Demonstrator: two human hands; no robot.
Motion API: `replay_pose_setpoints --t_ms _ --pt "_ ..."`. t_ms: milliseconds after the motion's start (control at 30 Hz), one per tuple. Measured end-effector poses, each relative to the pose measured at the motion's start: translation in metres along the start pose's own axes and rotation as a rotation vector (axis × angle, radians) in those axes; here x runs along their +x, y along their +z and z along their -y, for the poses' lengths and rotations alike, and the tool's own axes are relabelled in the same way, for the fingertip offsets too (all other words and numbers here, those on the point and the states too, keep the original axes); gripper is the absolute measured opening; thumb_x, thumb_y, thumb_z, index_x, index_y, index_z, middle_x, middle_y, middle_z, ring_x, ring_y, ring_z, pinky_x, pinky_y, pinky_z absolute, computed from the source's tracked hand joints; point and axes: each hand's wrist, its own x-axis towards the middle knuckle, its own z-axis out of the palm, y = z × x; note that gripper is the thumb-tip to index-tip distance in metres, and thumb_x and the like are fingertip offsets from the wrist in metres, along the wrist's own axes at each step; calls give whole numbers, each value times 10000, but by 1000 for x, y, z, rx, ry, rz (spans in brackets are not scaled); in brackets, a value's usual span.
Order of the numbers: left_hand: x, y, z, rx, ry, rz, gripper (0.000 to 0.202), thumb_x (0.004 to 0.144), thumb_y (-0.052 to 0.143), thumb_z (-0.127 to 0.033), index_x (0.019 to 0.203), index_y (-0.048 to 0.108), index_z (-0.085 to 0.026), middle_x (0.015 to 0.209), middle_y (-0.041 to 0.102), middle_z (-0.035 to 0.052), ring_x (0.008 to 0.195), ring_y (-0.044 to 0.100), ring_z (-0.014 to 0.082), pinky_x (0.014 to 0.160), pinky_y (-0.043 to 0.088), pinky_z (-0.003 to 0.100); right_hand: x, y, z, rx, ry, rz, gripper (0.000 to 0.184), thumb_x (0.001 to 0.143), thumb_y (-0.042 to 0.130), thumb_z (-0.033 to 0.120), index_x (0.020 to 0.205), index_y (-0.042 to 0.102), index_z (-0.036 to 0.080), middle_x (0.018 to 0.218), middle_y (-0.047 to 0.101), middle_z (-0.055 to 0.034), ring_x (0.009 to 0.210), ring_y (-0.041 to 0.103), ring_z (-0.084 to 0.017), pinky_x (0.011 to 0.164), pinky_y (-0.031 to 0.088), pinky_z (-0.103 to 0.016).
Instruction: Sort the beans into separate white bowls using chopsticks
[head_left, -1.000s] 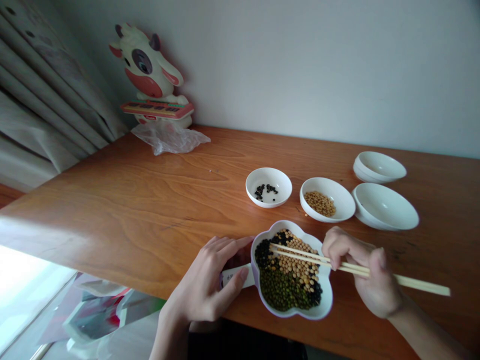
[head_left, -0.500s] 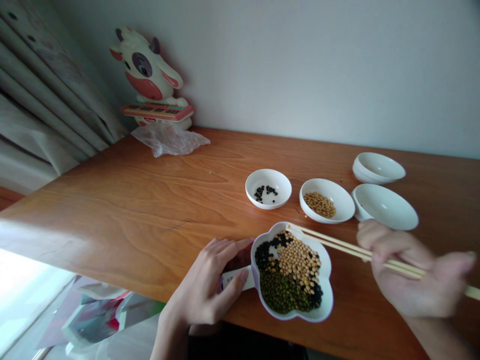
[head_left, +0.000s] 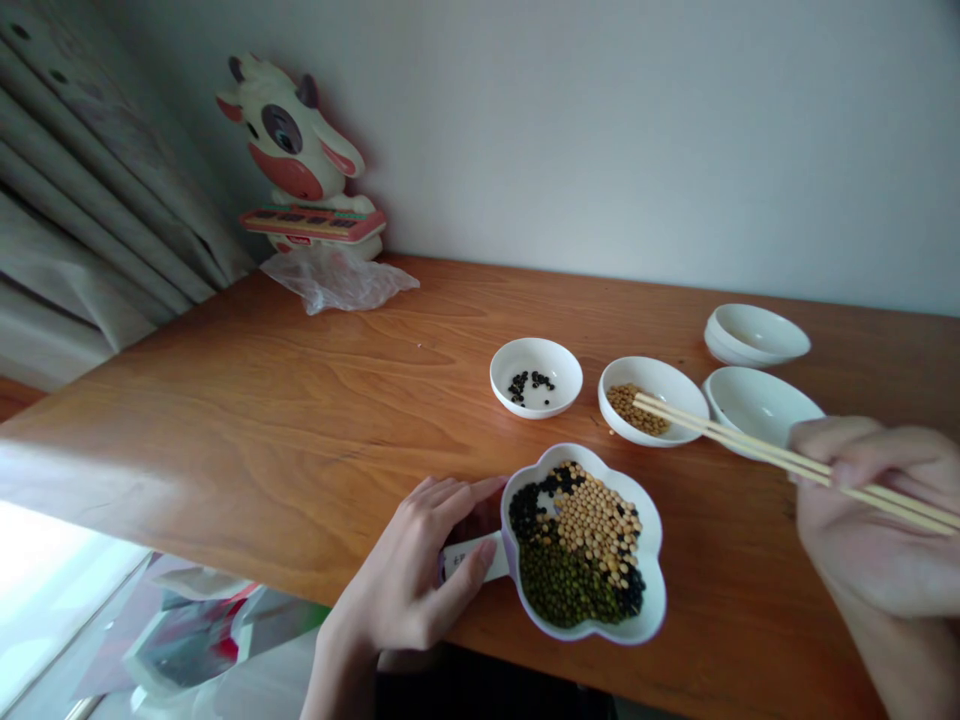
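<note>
My left hand (head_left: pixel 409 565) grips the white handle (head_left: pixel 472 557) of a flower-shaped white dish (head_left: pixel 651 560). The dish holds separate patches of soybeans (head_left: pixel 600 525), mung beans (head_left: pixel 562 588) and black beans (head_left: pixel 525 512). My right hand (head_left: pixel 874 510) holds bamboo chopsticks (head_left: pixel 750 450) at the right edge of the view. Their tips reach over a white bowl (head_left: pixel 679 392) of soybeans (head_left: pixel 637 412). I cannot tell whether a bean lies between them. A smaller white bowl (head_left: pixel 536 352) holds a few black beans (head_left: pixel 531 385).
A white bowl (head_left: pixel 757 400) and a stack of white bowls (head_left: pixel 757 335) stand at the right of the wooden table (head_left: pixel 225 410). At the back are a cow-shaped toy (head_left: pixel 289 150) and a plastic bag (head_left: pixel 337 282). A curtain (head_left: pixel 75 170) hangs at the left.
My right hand has moved right, away from the flower-shaped dish. The chopstick tips have moved from the dish to above the soybean bowl. My left hand stays in place.
</note>
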Motion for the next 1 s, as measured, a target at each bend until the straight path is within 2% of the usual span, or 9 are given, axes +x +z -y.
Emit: replay_pose_setpoints --t_ms 33,67,167,333,633,867,1000 --pt "0 0 0 0 0 -1 565 1115 593 -450 1628 641 -219 1226 802 131 1056 746 326 995 575 519 -4 11 7 50 -37 9 783 1068 330 857 697 730 295 644 551 -93 745 573 -321 806 382 -554" --pt "0 0 0 1 1 -1 567 1114 591 -447 1630 639 -217 1224 802 131 1052 745 325 994 573 522 -9 22 12 72 -30 101 824 1091 269 827 685 737 283 642 544 -92 709 540 -299 793 382 -544" --pt "-1 0 0 7 3 -4 573 1112 586 -450 1632 638 -215 1220 800 133 1044 745 327 993 571 526 -21 49 21 116 12 315 820 1110 227 808 726 721 277 641 532 -67 641 507 -261 680 393 -474" --pt "-1 0 0 8 3 -7 551 1111 600 -454 1611 661 -231 1226 802 124 1060 750 327 1005 578 510 -27 67 21 82 17 465 811 1102 208 844 736 639 263 675 572 -38 635 540 -229 616 427 -412" --pt "-1 0 0 2 -2 0 547 1125 585 -470 1614 659 -236 1256 805 128 1092 743 334 1022 571 505 -26 71 19 14 -69 516 790 1129 191 799 740 621 262 675 606 -47 656 552 -238 653 417 -425" --pt "-1 0 0 11 18 -14 549 1121 585 -448 1625 649 -242 1226 811 112 1065 748 318 995 573 494 -29 68 12 31 -78 514 758 1158 203 735 751 638 266 675 621 -47 663 570 -248 701 429 -452" --pt "-1 0 0 5 20 -4 550 1120 584 -443 1631 639 -247 1224 805 105 1067 744 314 1000 567 494 -29 68 14 72 -46 487 759 1152 224 749 745 651 271 660 605 -46 653 555 -249 679 416 -444"
